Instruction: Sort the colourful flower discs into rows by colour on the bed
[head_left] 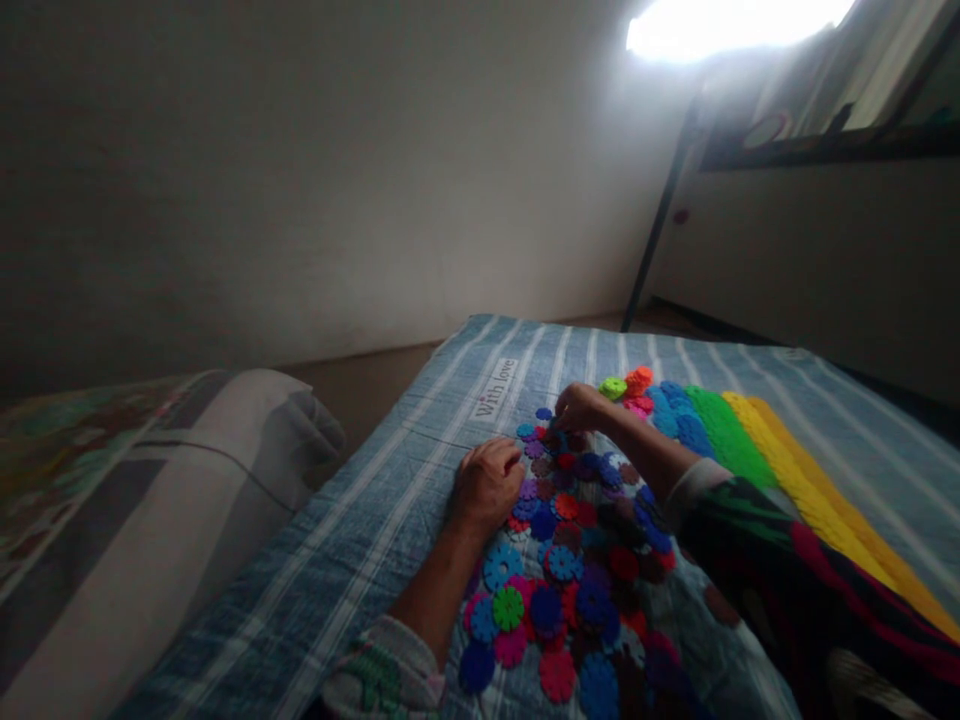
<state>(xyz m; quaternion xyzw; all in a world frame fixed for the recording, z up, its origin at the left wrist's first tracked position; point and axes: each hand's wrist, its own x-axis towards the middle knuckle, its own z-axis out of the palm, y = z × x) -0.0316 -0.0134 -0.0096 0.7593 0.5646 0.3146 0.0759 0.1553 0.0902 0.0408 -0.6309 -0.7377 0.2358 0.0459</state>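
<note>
Many notched plastic discs [564,563] in blue, purple, red, pink, brown and green lie in a loose, overlapping spread on the striped bedspread [405,500]. Along the left edge of this spread rests my left hand [487,485], its fingers curled inward; whatever they may hold is hidden. My right hand [579,408] reaches to the far end of the spread, fingers pinched downward among the discs. What lies between those fingertips is too small to make out. A small blue disc [543,414] sits just left of the right hand.
Sorted rows of blue [679,415], green [724,435] and yellow discs [795,480] run along the right. A lime disc cluster [613,388] and an orange one [639,380] lie beyond my right wrist. A lit lamp [735,28] stands behind; a grey-striped bundle [187,500] is left.
</note>
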